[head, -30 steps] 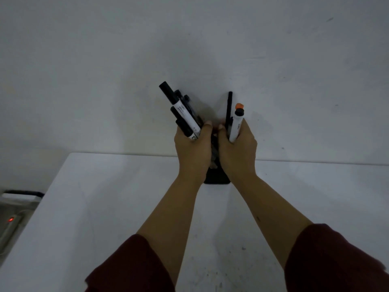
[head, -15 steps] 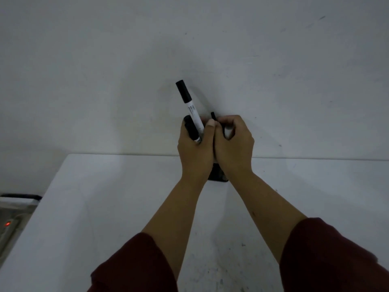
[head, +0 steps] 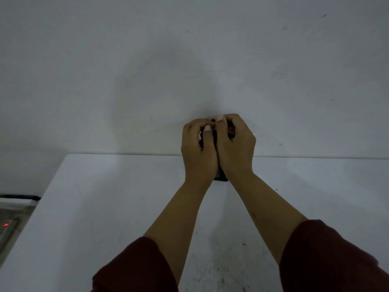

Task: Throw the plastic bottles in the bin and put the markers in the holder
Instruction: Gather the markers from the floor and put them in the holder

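My left hand (head: 197,150) and my right hand (head: 235,148) press side by side over a black holder (head: 221,177) near the table's back edge. Only the holder's base shows under my wrists. Both hands curl around the tops of the markers (head: 213,131), whose dark bodies peek between my fingers. An orange cap (head: 231,129) shows inside my right hand's fingers. No plastic bottles or bin appear in view.
The white table (head: 105,207) stands against a plain white wall (head: 189,60). At the far left, beyond the table's edge, lies a grey device with a red light (head: 6,224) and a black cable (head: 19,197).
The markers that stuck up above my hands have sunk down into the holder. My fingers have folded over their tops, and both hands stay pressed together.
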